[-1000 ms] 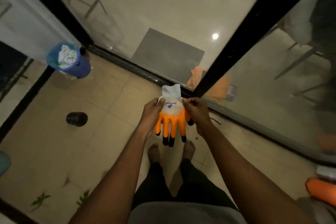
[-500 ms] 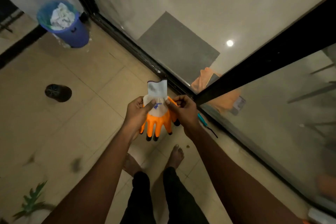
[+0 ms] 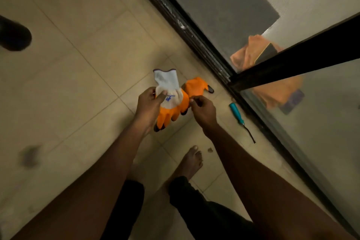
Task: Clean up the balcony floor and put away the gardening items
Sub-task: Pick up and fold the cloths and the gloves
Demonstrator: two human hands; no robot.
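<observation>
1. Here, the left hand (image 3: 150, 107) grips an orange-and-white glove (image 3: 171, 103) below its cuff, thumb across, above the floor (image 3: 78, 84).
2. Right hand (image 3: 203, 109) is curled at the glove's edge; whether it pinches is unclear.
3. Second orange glove (image 3: 195, 86) is just behind.
4. Teal-handled tool (image 3: 236, 112) lies near the door track (image 3: 194, 37).

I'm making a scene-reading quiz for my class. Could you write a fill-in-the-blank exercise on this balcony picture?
1. The left hand grips a glove whose cuff is ____.
2. The teal-handled tool lies on the tiled ____ beside the door track.
3. The crumpled cloth past the door track is ____.
4. The person's visible foot is ____.
Missing words: white; floor; orange; bare.
</observation>
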